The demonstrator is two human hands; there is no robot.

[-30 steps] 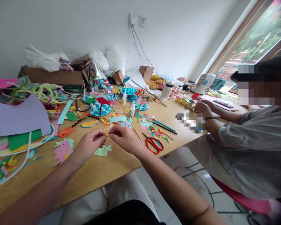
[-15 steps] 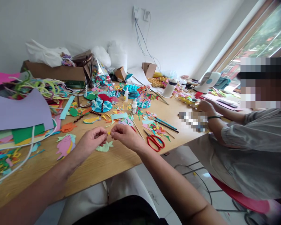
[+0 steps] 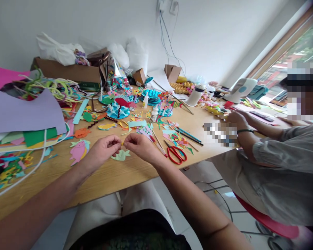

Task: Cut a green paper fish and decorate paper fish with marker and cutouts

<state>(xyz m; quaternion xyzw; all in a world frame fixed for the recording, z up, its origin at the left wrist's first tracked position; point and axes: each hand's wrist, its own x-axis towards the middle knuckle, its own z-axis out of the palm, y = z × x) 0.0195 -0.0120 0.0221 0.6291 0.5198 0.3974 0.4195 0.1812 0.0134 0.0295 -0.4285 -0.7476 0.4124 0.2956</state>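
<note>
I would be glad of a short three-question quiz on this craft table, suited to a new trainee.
1. True or false: the red-handled scissors lie on the table.
2. What colour is the fish cut-out just beneath the fingers of the left hand? A) purple B) pale green C) orange
3. Fill in: the small piece between the left hand and the right hand is ____.

Key: 1 true; 2 B; 3 yellow.
</note>
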